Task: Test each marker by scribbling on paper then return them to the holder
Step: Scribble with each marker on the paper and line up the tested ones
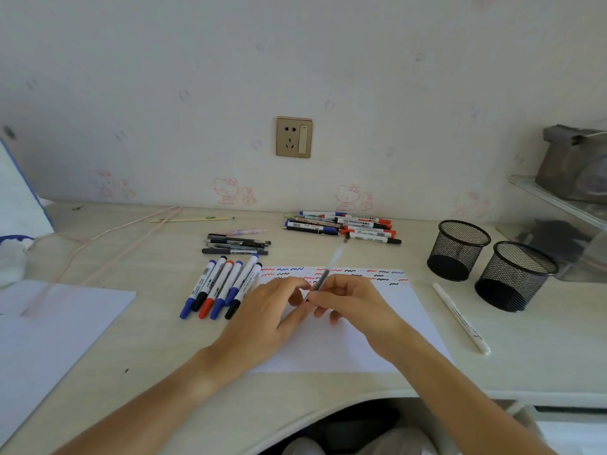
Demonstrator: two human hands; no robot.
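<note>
A thin pen (330, 266) with a clear barrel and dark grip points away from me, blurred; my right hand (348, 300) grips its near end. My left hand (272, 307) touches the same end with its fingertips. Both hands hover over a white paper sheet (404, 310) with red, blue and black squiggles along its far edge. Several white markers (220, 285) with blue, red and black caps lie in a row left of the sheet. Two black mesh holders (460, 249) (515, 275) stand at the right and look empty.
More markers lie piled near the wall (345, 226), and dark pens (236, 246) in front of them. A white pen (460, 316) lies right of the sheet. Another paper (42, 330) sits at left, with a pink cable (108, 238) and a wall socket (294, 136).
</note>
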